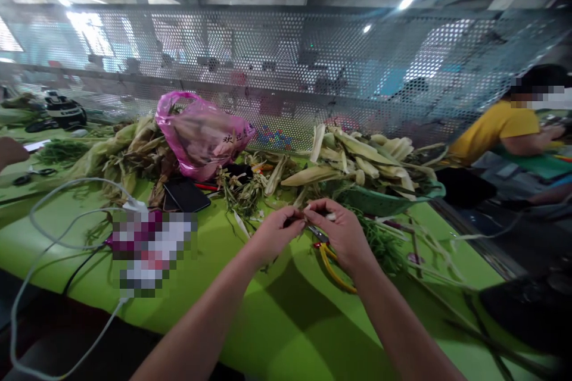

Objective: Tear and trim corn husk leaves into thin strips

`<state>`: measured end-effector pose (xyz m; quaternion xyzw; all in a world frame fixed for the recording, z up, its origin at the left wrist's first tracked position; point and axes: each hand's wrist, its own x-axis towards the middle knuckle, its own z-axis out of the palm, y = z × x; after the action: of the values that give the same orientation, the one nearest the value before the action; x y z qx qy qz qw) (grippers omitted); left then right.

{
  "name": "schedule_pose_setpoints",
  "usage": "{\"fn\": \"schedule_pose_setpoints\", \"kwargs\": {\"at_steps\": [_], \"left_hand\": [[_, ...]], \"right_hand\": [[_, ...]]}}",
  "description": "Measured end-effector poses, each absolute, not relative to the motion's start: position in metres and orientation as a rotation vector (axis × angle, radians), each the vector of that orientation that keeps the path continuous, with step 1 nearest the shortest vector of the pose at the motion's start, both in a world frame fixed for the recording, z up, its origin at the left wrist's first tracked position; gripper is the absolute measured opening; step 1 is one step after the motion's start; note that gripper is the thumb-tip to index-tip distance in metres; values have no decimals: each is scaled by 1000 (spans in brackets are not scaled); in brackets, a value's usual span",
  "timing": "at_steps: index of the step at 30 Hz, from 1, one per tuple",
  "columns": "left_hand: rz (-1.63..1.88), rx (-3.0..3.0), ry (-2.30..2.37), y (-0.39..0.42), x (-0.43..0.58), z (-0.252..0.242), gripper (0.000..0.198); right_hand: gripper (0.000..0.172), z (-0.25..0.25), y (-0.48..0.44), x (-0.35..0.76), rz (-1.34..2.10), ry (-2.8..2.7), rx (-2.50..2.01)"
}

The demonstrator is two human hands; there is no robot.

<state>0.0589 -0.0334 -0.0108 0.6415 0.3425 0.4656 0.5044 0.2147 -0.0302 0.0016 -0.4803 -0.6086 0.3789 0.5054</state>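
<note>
My left hand (279,231) and my right hand (344,235) meet over the green table, fingertips pinched close together. Between them is a small pale strip of corn husk (330,216), mostly hidden by the fingers. Just under my right hand lies a pair of scissors (333,271) with yellow handles, partly covered by that hand. Behind the hands, a green basket (379,205) holds a heap of dry corn husks (357,158). Bits of dried stems and leaves (243,190) lie beyond my left hand.
A pink plastic bag (201,131) of husks stands beside more husks (129,149). A dark phone (186,195), white cables (31,262) and a power strip (134,232) occupy the left. Green sprigs (384,244) lie right. A perforated screen (277,41) stands behind; a person in yellow (487,131) sits right.
</note>
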Motion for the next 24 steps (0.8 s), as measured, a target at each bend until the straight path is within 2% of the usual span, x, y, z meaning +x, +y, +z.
{"fn": "schedule_pose_setpoints", "kwargs": {"at_steps": [6, 13, 16, 24], "left_hand": [[1104, 1521, 757, -35, 59, -12, 14], [1151, 1108, 751, -31, 64, -16, 29], [1244, 969, 769, -30, 61, -15, 28], [1281, 923, 816, -31, 59, -16, 26]], "right_hand": [[20, 4, -35, 206, 802, -1464, -1124], [30, 3, -34, 206, 1056, -1261, -1035], [29, -1, -33, 206, 1155, -1278, -1046], [23, -5, -32, 206, 986, -1551, -1173]]}}
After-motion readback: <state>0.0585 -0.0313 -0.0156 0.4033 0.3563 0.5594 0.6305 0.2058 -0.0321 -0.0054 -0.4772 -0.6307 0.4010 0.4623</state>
